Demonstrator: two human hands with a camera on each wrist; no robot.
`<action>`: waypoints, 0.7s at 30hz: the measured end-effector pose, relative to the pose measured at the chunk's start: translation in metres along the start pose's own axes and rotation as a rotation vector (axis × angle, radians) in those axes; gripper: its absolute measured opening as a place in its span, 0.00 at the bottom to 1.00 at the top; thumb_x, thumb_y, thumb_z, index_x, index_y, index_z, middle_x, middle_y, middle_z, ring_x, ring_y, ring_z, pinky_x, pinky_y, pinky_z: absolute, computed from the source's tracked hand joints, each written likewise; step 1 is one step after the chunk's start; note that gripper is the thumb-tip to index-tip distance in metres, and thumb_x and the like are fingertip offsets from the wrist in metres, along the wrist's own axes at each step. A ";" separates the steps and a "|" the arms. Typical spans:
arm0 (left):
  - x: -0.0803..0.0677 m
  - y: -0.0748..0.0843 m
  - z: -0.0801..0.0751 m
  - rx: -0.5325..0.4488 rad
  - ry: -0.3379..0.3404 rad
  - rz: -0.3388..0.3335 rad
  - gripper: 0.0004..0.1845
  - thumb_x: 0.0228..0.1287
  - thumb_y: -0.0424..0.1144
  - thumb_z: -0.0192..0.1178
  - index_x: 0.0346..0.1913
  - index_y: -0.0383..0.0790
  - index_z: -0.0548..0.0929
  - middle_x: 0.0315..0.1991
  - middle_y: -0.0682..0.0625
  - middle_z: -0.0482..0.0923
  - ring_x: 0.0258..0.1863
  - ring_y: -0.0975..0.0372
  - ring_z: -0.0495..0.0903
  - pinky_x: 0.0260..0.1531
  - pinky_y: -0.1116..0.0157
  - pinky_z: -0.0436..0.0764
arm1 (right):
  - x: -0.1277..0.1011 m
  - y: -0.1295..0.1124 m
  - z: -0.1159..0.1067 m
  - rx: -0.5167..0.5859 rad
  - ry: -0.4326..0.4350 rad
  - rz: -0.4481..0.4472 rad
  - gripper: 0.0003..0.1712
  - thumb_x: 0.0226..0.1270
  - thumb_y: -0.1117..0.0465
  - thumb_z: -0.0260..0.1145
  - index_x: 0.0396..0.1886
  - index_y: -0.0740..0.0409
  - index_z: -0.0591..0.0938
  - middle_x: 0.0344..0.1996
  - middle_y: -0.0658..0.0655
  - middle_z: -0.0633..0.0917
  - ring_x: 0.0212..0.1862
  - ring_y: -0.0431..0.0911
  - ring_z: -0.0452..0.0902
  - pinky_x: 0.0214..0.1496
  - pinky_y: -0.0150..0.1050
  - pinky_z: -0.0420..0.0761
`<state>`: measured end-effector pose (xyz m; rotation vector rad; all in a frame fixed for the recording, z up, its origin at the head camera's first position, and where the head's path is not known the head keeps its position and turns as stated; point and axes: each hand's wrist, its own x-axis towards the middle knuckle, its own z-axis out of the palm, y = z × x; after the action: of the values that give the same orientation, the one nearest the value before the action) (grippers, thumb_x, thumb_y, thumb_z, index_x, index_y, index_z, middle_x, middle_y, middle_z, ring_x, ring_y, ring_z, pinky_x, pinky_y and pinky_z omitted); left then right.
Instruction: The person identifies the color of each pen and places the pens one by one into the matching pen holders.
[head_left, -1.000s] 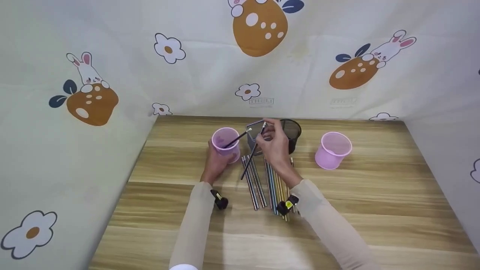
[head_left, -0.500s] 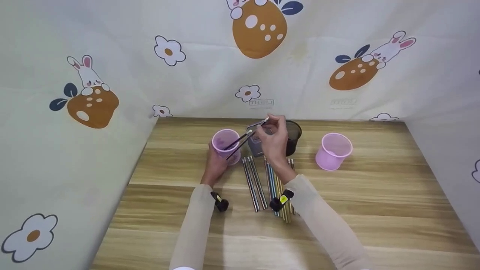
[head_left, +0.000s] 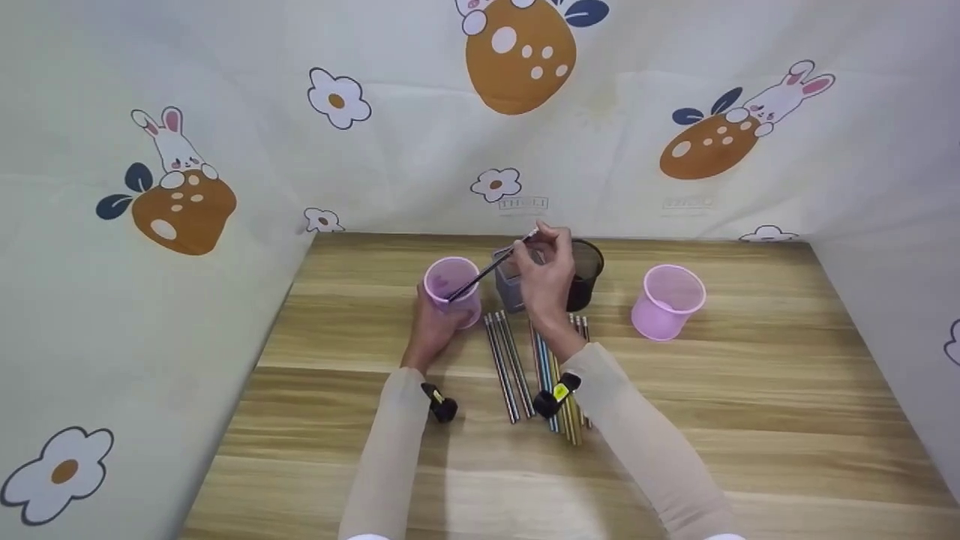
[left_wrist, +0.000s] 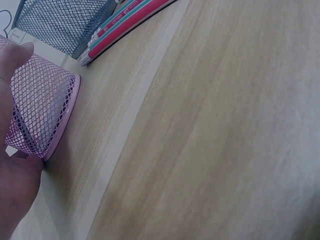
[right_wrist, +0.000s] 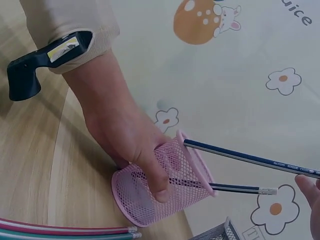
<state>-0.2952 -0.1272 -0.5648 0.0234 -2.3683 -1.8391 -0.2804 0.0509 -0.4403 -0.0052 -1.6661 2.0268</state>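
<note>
My left hand [head_left: 439,319] grips a pink mesh cup [head_left: 451,289] on the wooden table, fingers wrapped round its wall [right_wrist: 165,190]. My right hand [head_left: 538,238] pinches the top end of a dark striped pencil [head_left: 491,266]. It slants down to the left, with its lower end inside the cup's mouth. In the right wrist view this pencil [right_wrist: 250,159] crosses the rim, and a second pencil [right_wrist: 240,189] with a white eraser end leans in the cup. The left wrist view shows the cup [left_wrist: 40,115] under my thumb.
A grey square mesh holder [head_left: 510,285] and a black round one [head_left: 586,271] stand just behind my right hand. Another pink cup [head_left: 667,300] is at the right. Several pencils [head_left: 510,364] lie in rows between my forearms. Patterned cloth walls enclose the table.
My right hand swung the pencil from steep, over the rows on the table, to slanting left with its lower end now in the pink cup. The left hand kept hold of the cup.
</note>
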 end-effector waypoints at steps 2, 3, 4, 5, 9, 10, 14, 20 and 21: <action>0.000 -0.001 0.000 0.011 0.003 -0.002 0.50 0.42 0.27 0.75 0.70 0.33 0.60 0.66 0.35 0.71 0.67 0.45 0.71 0.74 0.52 0.67 | 0.001 0.001 0.001 0.010 0.004 -0.001 0.19 0.60 0.77 0.64 0.51 0.69 0.74 0.41 0.68 0.79 0.38 0.44 0.81 0.36 0.36 0.89; 0.000 -0.001 0.000 0.017 0.004 -0.003 0.50 0.42 0.27 0.75 0.70 0.33 0.60 0.66 0.35 0.71 0.67 0.45 0.71 0.74 0.52 0.67 | 0.001 0.002 0.001 0.009 0.004 -0.005 0.19 0.60 0.77 0.64 0.52 0.70 0.74 0.42 0.70 0.79 0.38 0.44 0.81 0.36 0.35 0.89; 0.001 -0.001 0.000 0.017 0.004 -0.002 0.50 0.42 0.27 0.76 0.70 0.33 0.60 0.66 0.35 0.71 0.67 0.45 0.71 0.74 0.52 0.68 | 0.001 0.003 0.001 -0.001 0.005 -0.011 0.19 0.60 0.77 0.64 0.51 0.70 0.74 0.42 0.71 0.79 0.38 0.44 0.81 0.35 0.34 0.89; 0.001 -0.001 0.000 0.014 0.003 -0.002 0.50 0.42 0.27 0.76 0.70 0.33 0.60 0.66 0.35 0.71 0.67 0.45 0.71 0.74 0.52 0.68 | 0.001 0.004 0.002 -0.019 0.005 -0.019 0.19 0.60 0.76 0.65 0.51 0.70 0.75 0.42 0.71 0.79 0.39 0.44 0.81 0.36 0.34 0.88; 0.001 -0.002 0.000 0.009 0.002 -0.005 0.50 0.42 0.26 0.76 0.70 0.34 0.60 0.67 0.35 0.71 0.68 0.45 0.71 0.74 0.51 0.68 | -0.002 0.011 0.002 -0.086 -0.014 -0.048 0.16 0.60 0.74 0.66 0.48 0.70 0.76 0.41 0.70 0.81 0.41 0.45 0.82 0.39 0.33 0.88; 0.001 -0.002 0.000 0.007 0.002 -0.009 0.50 0.42 0.26 0.75 0.70 0.34 0.60 0.67 0.35 0.71 0.68 0.45 0.71 0.74 0.51 0.68 | -0.003 0.013 0.002 -0.097 -0.020 -0.050 0.15 0.60 0.74 0.67 0.47 0.70 0.77 0.41 0.69 0.82 0.41 0.45 0.82 0.39 0.33 0.88; 0.001 -0.001 0.001 -0.001 0.002 -0.004 0.50 0.42 0.26 0.75 0.70 0.33 0.60 0.67 0.35 0.71 0.68 0.45 0.71 0.74 0.52 0.68 | -0.007 0.019 0.002 -0.101 -0.056 -0.024 0.12 0.61 0.74 0.68 0.43 0.71 0.78 0.44 0.67 0.85 0.41 0.45 0.84 0.40 0.33 0.88; 0.000 -0.002 0.001 -0.012 0.005 0.025 0.49 0.43 0.26 0.74 0.70 0.31 0.59 0.66 0.33 0.70 0.67 0.44 0.71 0.74 0.51 0.68 | -0.012 0.026 0.001 -0.174 -0.088 -0.056 0.10 0.59 0.72 0.72 0.41 0.71 0.83 0.46 0.66 0.87 0.41 0.49 0.87 0.44 0.33 0.88; 0.000 -0.003 0.001 -0.011 0.007 0.029 0.49 0.43 0.26 0.74 0.70 0.31 0.59 0.66 0.33 0.70 0.67 0.44 0.71 0.74 0.51 0.68 | -0.013 0.026 0.001 -0.201 -0.087 -0.084 0.10 0.59 0.71 0.72 0.41 0.70 0.84 0.44 0.66 0.88 0.41 0.49 0.87 0.45 0.34 0.88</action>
<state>-0.2953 -0.1270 -0.5675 -0.0060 -2.3414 -1.8356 -0.2797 0.0424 -0.4684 0.0830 -1.8854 1.8142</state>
